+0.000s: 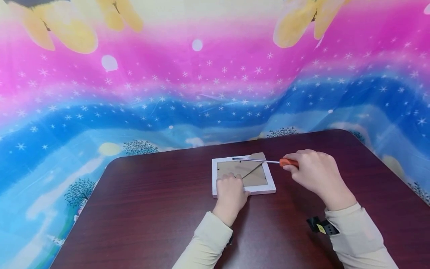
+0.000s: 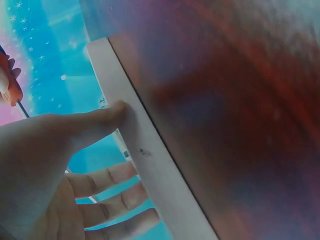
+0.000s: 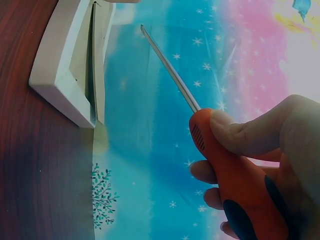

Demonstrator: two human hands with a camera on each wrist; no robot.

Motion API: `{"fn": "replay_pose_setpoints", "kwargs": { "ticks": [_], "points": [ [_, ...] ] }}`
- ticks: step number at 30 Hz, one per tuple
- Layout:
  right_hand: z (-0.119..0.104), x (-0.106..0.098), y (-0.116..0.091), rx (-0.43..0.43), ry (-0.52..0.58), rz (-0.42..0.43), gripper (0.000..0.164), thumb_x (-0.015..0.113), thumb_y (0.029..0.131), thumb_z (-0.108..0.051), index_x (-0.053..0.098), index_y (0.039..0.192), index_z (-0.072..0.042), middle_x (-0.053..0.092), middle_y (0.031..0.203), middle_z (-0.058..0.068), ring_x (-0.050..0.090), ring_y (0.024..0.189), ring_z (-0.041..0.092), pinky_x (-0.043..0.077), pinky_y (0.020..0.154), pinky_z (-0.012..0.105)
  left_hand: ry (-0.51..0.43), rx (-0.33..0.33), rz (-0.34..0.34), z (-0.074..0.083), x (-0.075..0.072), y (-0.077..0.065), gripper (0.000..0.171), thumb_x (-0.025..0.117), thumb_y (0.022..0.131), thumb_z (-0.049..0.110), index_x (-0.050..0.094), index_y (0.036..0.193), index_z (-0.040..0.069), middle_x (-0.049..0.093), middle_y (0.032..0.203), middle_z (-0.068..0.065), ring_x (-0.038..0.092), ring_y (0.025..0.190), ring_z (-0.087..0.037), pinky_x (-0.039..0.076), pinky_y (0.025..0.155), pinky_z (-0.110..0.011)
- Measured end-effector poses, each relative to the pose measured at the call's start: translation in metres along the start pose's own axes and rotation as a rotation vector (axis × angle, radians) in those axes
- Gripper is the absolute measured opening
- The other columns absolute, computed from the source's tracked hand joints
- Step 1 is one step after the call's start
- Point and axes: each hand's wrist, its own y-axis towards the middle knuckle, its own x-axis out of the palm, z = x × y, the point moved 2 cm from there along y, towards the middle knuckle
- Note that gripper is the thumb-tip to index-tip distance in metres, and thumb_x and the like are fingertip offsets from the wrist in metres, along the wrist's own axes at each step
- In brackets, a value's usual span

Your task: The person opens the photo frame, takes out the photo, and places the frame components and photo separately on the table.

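A white picture frame (image 1: 215,179) lies on the table with its back up, showing a tan backing board (image 1: 228,169). One part of the board stands up at a slant, its corner jutting past the far right rim. My left hand (image 1: 231,192) grips the frame's near side, thumb pressed along the outer edge (image 2: 132,120) and fingers over the rim. In my right hand (image 1: 314,173) is a screwdriver with an orange and black handle (image 3: 235,175). Its metal shaft (image 3: 172,72) points left, and the tip overlaps the frame's far rim in the head view.
The dark reddish-brown table (image 1: 151,209) reaches around the frame on all sides. Behind it hangs a pink and blue cloth (image 1: 188,74) printed with snowflakes and trees. A black strap (image 1: 322,226) sits at my right wrist by the pale sleeve.
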Motion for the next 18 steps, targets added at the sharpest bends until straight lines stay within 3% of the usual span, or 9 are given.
{"fn": "replay_pose_setpoints", "kwargs": {
  "ticks": [9, 18],
  "points": [
    [-0.001, 0.0, 0.0, 0.005, 0.002, -0.008, 0.023, 0.073, 0.073, -0.024, 0.076, 0.094, -0.016, 0.072, 0.07, 0.008, 0.052, 0.054, 0.017, 0.043, 0.041, 0.034, -0.075, 0.011, 0.03, -0.006, 0.004, -0.002, 0.052, 0.064, 0.074, 0.059, 0.07, 0.096, 0.013, 0.071, 0.084, -0.003, 0.061, 0.077, -0.02, 0.052, 0.06, -0.036],
    [-0.002, 0.003, 0.0, 0.01, 0.009, -0.035, 0.025, 0.074, 0.072, -0.024, 0.076, 0.095, -0.014, 0.072, 0.069, 0.008, 0.049, 0.052, 0.016, 0.042, 0.041, 0.032, -0.238, 0.037, 0.037, -0.034, 0.005, -0.016, 0.034, 0.066, 0.079, 0.048, 0.066, 0.093, 0.017, 0.064, 0.094, -0.002, 0.059, 0.092, -0.021, 0.052, 0.074, -0.041]
  ]
}}
